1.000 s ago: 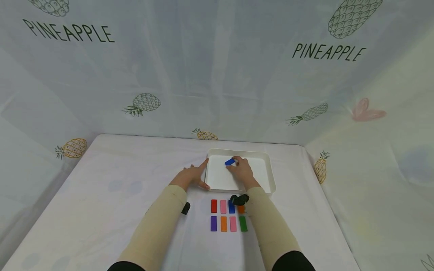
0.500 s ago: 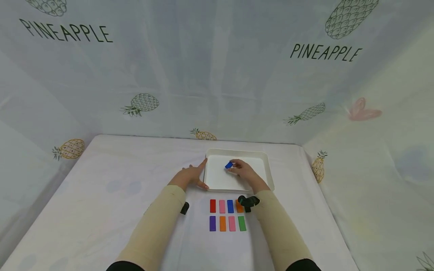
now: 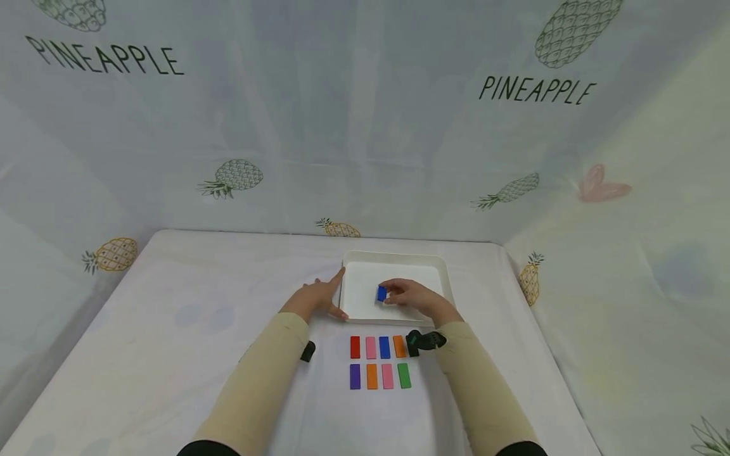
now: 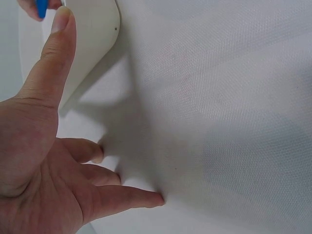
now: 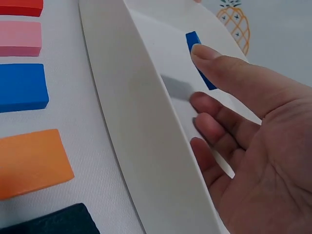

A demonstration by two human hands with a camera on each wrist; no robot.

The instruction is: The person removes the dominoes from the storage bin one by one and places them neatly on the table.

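A blue block (image 3: 381, 294) is pinched between the thumb and fingers of my right hand (image 3: 416, 296), inside the outline of the white tray (image 3: 399, 256). In the right wrist view the block (image 5: 207, 81) stands on a slant against the thumb, close over the tray floor, which carries its shadow. My left hand (image 3: 315, 299) spreads along the tray's left side, thumb at the near corner and index finger up by the rim. The left wrist view shows the thumb (image 4: 51, 63) against the tray wall and the other fingertips down on the cloth.
In front of the tray lie two rows of blocks: red (image 3: 355, 347), pink (image 3: 371, 348), blue (image 3: 384, 347) and orange (image 3: 399, 346), then purple (image 3: 355, 376), orange (image 3: 372, 376), pink (image 3: 388, 375) and green (image 3: 404, 375). A dark wrist device (image 3: 428, 341) hangs beside the upper row.
My right hand has brought the blue block slightly nearer and turned it from slanted to more upright in the head view. Its wrist has shifted right, uncovering the orange block. My left hand keeps its place.
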